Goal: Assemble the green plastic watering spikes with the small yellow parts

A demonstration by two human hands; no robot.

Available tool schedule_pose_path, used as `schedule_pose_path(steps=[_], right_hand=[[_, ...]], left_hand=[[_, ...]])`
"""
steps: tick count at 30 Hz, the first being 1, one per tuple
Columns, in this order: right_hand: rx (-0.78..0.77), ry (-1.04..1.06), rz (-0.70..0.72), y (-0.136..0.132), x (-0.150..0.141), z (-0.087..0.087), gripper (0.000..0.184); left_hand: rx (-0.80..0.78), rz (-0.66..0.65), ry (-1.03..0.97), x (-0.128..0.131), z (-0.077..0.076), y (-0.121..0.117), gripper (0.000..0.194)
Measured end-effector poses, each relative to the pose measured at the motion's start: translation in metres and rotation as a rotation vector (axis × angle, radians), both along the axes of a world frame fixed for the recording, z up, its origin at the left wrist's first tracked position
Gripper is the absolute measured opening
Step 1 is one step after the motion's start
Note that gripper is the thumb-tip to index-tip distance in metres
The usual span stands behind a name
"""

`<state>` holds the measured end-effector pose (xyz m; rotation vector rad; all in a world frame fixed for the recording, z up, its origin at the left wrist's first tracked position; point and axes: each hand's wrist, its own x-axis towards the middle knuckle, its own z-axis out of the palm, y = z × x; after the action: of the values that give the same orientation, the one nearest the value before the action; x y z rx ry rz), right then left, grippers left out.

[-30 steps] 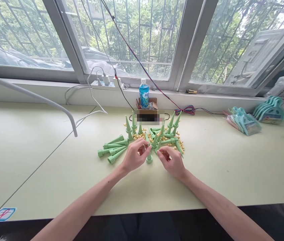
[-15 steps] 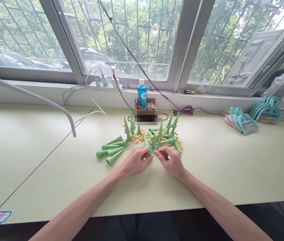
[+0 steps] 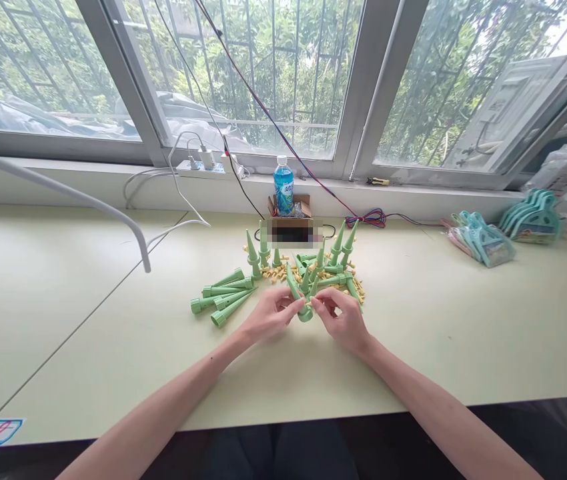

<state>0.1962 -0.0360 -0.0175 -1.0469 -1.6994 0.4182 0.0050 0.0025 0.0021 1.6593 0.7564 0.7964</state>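
Worktop [image 3: 113, 360], pale green, set beneath barred windows [image 3: 283, 80], by which the work is evenly lit. Bottle [image 3: 284, 190], blue, one, stood at the back in or just behind a small box [image 3: 291, 224]; both apparently placed there so that the front is left free for the arms. Wires [image 3: 373, 217], coiled, one bundle, near the sill. Spikes, green, numerous: some [image 3: 252, 257] stood on end, points up, at either side of the middle, presumably for easy grasping; others [image 3: 228, 303] laid flat on the left, most with collars outward, seemingly sorted as a group. Pegs [image 3: 277, 274], yellow, loose, strewn among the spikes, probably within reach of both hands. Spike in hand [image 3: 305, 316], one, found at the near edge of the cluster, tilted, collar towards the wearer. Left hand [image 3: 269, 315], closed about that spike between thumb and curled fingers, by which it is seemingly steadied. Right hand [image 3: 344, 321], thumb and forefinger drawn together in a pinch; a small peg appears to be gripped at the tips, against or just beside the collar, a fine hold suited to so slight a part; contact cannot be told.
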Motion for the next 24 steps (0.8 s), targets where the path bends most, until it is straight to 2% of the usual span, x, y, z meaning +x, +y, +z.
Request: schedule_pose_path(steps=[13,24], right_hand=[[-0.035,0.004,0.041,0.0014,0.0012,-0.0023,0.016],[-0.088,-0.008,0.036,0.0025,0.0009,-0.004,0.021]], left_hand=[[0.062,0.023,-0.003,0.0024,0.001,-0.0012,0.038],[0.375,0.045,0.125,0.0011,-0.0017,-0.0039,0.022]])
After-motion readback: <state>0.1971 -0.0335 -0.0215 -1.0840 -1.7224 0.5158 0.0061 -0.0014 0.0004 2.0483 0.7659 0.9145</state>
